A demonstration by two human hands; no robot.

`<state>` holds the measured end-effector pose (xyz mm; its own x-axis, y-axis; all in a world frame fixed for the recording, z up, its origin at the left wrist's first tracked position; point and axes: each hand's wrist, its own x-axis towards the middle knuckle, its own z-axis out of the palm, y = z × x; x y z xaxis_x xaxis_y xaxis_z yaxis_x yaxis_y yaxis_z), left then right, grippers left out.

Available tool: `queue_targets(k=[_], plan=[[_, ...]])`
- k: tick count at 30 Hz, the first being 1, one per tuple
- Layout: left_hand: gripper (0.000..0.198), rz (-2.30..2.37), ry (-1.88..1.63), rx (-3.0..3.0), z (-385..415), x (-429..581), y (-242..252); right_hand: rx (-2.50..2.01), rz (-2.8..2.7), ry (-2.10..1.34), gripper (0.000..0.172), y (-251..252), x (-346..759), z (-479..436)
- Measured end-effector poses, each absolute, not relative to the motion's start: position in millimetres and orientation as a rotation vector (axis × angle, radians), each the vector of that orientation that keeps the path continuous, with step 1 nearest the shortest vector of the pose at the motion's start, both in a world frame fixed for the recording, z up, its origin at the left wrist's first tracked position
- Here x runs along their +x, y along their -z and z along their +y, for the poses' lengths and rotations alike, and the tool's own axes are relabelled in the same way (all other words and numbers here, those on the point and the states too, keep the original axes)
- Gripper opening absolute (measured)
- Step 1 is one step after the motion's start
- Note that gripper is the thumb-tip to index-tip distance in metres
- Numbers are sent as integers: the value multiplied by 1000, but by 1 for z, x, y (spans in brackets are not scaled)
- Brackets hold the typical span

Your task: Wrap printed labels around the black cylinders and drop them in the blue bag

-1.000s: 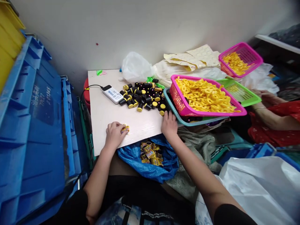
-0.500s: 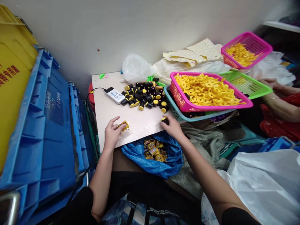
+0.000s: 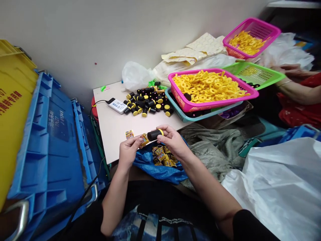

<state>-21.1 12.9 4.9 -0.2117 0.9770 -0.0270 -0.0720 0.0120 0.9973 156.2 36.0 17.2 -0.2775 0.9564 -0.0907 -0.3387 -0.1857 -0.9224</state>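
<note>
- The left hand (image 3: 128,150) pinches a yellow printed label (image 3: 143,140) between thumb and fingertips, above the table's near edge.
- The right hand (image 3: 173,140) grips a black tube (image 3: 154,135) by its yellow-capped end, also above the table's near edge; its other end points at the label (whether the two touch, I cannot tell).
- A second label (image 3: 129,134) lies flat on the table, near its front edge.
- The table (image 3: 114,125) has a pale, smooth top, bare along the front.
- Below the table's near edge, a blue bag (image 3: 147,167) holds tubes with yellow labels (image 3: 160,155).
- Toward the back of the table, black tubes (image 3: 150,102) with yellow ends lie in a loose heap, a white device (image 3: 116,105) with a cable just left of them.
- At the table's back edge sits a crumpled plastic bag (image 3: 135,75).
- Over the table's right side, a pink basket (image 3: 200,106) full of yellow rings (image 3: 213,85) rests on a teal basket (image 3: 185,117).
- Farther right of the table are a green basket (image 3: 282,75) and a co-worker's hands (image 3: 288,69).
- Behind the table rises a plain grey wall (image 3: 150,26).
- Left of the table stand blue crates (image 3: 52,147) and a yellow crate (image 3: 15,80).
</note>
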Motion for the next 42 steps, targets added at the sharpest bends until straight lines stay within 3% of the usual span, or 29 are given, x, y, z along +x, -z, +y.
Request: queue_targets(k=[16, 21, 26, 31, 35, 42], plan=[[33, 1299, -1322, 1159, -2, -7, -23, -873, -1310, -1409, 38, -5, 162, 21], [32, 1234, -1313, 1141, 0, -5, -28, -843, -1257, -1461, 41, 1, 163, 19], [49, 1051, -1230, 1045, -2, -4, -28, -663, -1104, -1648, 40, 4, 158, 14], [32, 949, -1155, 916, -5, 3, -19, -628, -1037, -1762, 48, 7, 146, 11], [34, 923, -1154, 875, -6, 7, -17, -589, -1053, -1811, 50, 13, 147, 16], [36, 1019, -1153, 912, -5, 10, -14, -628, -1328, -1455, 36, 25, 152, 22]])
